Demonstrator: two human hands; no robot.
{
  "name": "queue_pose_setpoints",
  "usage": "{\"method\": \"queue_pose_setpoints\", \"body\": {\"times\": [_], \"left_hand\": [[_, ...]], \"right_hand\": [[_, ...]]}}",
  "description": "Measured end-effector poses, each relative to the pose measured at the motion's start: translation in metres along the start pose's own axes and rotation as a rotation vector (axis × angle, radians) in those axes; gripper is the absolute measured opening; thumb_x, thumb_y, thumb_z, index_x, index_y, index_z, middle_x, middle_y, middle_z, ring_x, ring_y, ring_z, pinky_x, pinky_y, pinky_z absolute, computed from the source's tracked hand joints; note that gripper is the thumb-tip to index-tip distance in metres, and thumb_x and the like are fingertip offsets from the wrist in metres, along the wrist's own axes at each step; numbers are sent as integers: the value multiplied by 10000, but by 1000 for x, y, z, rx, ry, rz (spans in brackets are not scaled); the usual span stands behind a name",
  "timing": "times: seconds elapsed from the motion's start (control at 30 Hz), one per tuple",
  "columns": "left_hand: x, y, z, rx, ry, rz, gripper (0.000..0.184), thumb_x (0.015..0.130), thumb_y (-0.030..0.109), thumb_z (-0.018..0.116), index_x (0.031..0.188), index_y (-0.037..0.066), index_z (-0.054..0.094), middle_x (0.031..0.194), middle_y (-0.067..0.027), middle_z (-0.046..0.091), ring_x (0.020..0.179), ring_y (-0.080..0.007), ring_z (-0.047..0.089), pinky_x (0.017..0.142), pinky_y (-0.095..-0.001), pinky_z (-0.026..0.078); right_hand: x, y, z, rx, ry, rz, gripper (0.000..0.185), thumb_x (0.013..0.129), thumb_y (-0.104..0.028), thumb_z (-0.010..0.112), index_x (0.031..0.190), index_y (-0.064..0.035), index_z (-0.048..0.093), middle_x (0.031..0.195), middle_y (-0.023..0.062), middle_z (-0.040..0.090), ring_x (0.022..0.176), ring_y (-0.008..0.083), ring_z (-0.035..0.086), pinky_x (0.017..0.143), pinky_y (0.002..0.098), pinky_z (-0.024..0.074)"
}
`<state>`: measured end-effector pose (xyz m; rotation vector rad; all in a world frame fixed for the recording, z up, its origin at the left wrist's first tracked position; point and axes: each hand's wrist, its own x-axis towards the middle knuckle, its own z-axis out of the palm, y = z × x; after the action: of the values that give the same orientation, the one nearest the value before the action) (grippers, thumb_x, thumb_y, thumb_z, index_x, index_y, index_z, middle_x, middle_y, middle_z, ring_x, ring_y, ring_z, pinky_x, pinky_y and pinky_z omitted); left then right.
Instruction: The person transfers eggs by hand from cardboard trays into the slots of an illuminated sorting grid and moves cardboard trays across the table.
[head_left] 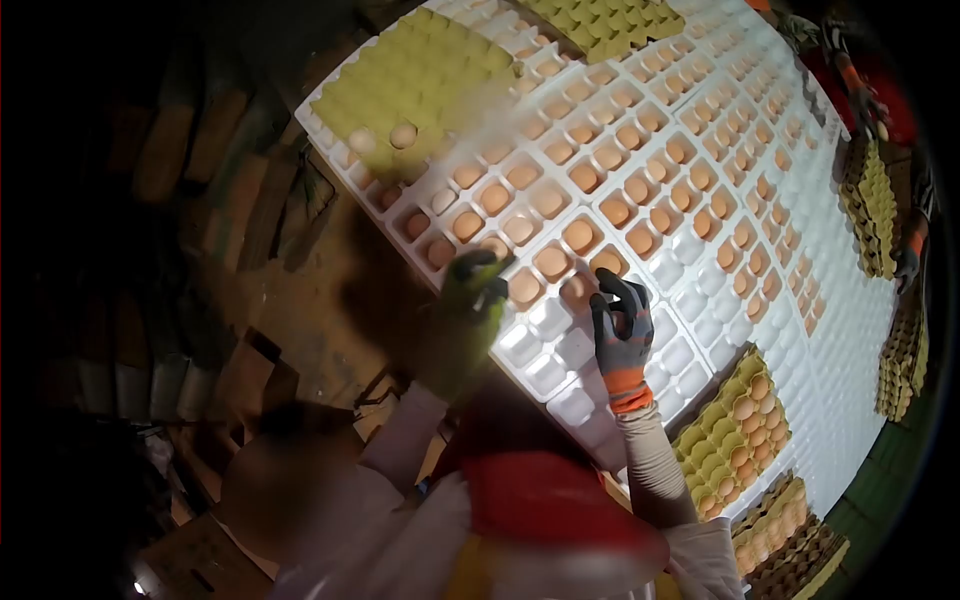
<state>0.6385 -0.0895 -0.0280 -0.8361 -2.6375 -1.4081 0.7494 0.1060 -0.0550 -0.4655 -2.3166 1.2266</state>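
My left hand, in a yellow-green glove with dark fingertips, is somewhat blurred over the near edge of the white tray. Its curled fingers are apart beside an egg, and nothing shows between them. A grey glove with dark fingertips and an orange cuff covers my right hand. The fingers of this hand are bent and apart, close to a blurred brown egg on their left. Brown eggs sit singly in square pockets of the white trays. Several pockets around and below my hands hold no egg.
A yellow carton lies upper left with an egg on it. Another yellow carton lies at the top. Egg-filled cartons stand lower right. At the right edge are carton stacks and another person's gloved hand.
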Motion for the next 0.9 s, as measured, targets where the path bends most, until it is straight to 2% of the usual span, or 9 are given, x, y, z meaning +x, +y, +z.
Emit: {"method": "queue_pose_setpoints", "body": {"times": [0.03, 0.1, 0.17, 0.23, 0.43, 0.5, 0.63, 0.8, 0.9], "left_hand": [[6, 3, -6, -189, 36, -192, 419, 840, -30, 633, 1239, 97, 649, 1215, -112, 595, 1075, -296, 609, 908, -432, 519], [8, -26, 2, 340, 46, 133, 448, 796, -29, 635, 1223, 107, 659, 1163, -106, 616, 1073, -308, 604, 918, -459, 500], [-14, -55, 10, -262, 97, -111, 374, 890, 42, 599, 1255, 86, 662, 1238, -138, 627, 1155, -313, 599, 931, -400, 505], [-15, -59, -4, 678, -99, 240, 349, 969, 192, 573, 1296, 115, 668, 1282, -128, 653, 1204, -325, 592, 970, -424, 492], [5, 36, 60, 236, -152, 273, 310, 925, 29, 588, 1217, 57, 688, 1210, -153, 671, 1111, -350, 631, 955, -451, 512], [-1, 45, 87, 110, -187, 327, 304, 916, 19, 616, 1210, 47, 686, 1198, -143, 672, 1119, -332, 627, 975, -437, 502], [-19, 125, 144, -349, -481, 340, 303, 893, 44, 693, 1196, 61, 689, 1162, -111, 687, 1075, -295, 647, 940, -402, 519], [-56, 238, 247, -113, -726, 768, 434, 773, 133, 807, 1181, 79, 670, 1140, -105, 652, 965, -310, 659, 802, -407, 554], [-62, 257, 273, 64, -751, 889, 434, 737, 183, 826, 1127, 82, 664, 1034, -112, 643, 914, -335, 640, 763, -439, 539]], "right_hand": [[-5, -4, 6, 62, 33, -10, 359, 891, -30, 686, 1248, -61, 671, 1106, 132, 635, 929, 252, 647, 797, 364, 537], [-11, -23, 32, 185, 118, -44, 324, 890, -17, 669, 1212, -57, 675, 1118, 141, 624, 963, 284, 632, 817, 380, 529], [-19, -25, 54, -185, -73, -161, 280, 857, -147, 700, 1135, -123, 677, 1218, 116, 582, 1127, 364, 548, 981, 497, 443], [-31, -4, 71, -272, -56, -279, 275, 838, -205, 679, 1103, -131, 673, 1181, 121, 598, 1116, 372, 536, 982, 507, 434], [-80, -17, -14, 185, -13, 180, 284, 944, -175, 621, 1221, -119, 657, 1223, 107, 600, 1103, 329, 567, 974, 414, 466], [-113, 2, -66, 320, 52, 215, 394, 951, -302, 654, 1288, -104, 606, 1354, 102, 570, 1145, 268, 556, 990, 346, 453], [-156, 9, -227, -325, 470, 328, 341, 816, -172, 756, 1140, -92, 686, 1043, 126, 632, 877, 289, 655, 735, 402, 536], [-150, 55, -313, -1017, -1, 441, 380, 751, -265, 807, 1084, -149, 668, 1089, 80, 616, 1033, 290, 579, 885, 429, 461], [-152, 83, -328, -934, -144, 355, 407, 721, -331, 833, 1036, -157, 643, 1105, 59, 606, 1042, 277, 547, 926, 431, 417]]}}
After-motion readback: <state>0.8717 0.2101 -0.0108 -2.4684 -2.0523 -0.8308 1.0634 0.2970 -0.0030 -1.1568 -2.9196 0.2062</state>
